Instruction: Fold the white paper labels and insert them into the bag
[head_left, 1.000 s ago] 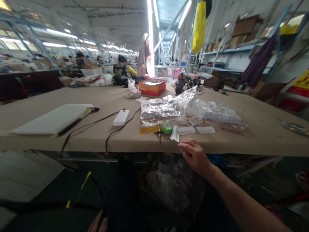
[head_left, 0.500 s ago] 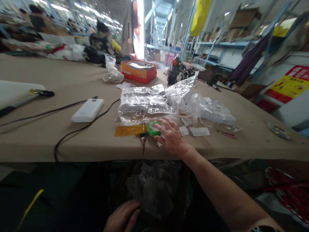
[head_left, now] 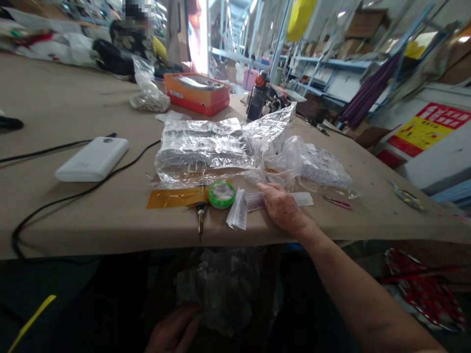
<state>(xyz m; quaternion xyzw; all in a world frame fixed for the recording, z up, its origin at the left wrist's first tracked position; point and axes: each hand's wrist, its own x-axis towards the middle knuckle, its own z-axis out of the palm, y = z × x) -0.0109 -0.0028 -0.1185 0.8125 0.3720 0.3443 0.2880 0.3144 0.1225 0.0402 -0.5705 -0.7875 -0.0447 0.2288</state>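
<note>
My right hand (head_left: 281, 208) lies over white printed strips (head_left: 255, 201) near the table's front edge. Its fingers stretch toward the clear plastic packaging, and part of the strips is hidden under it. More strips (head_left: 237, 211) lie fanned to its left. Beside those sits a green ring with a pale middle (head_left: 222, 194). Left of the ring, a soldering iron (head_left: 200, 218) points its metal tip at the edge, next to an amber film strip (head_left: 171, 198). Below the table, in shadow, my left hand (head_left: 176, 327) rests with loose fingers by crumpled clear plastic (head_left: 221, 289).
Clear plastic packaging (head_left: 206, 147) spreads behind the strips, with a bagged white stack (head_left: 326, 165) at right. A white power bank (head_left: 93, 159) and black cable (head_left: 121, 169) lie left. Tweezers (head_left: 336, 202) and cutters (head_left: 406, 196) lie right. Behind stand an orange box (head_left: 198, 95) and bottle (head_left: 258, 95).
My right hand has left the green ring and moved right onto the white strips. The fanned strips now show beside the ring. The view has shifted; my left hand stays low.
</note>
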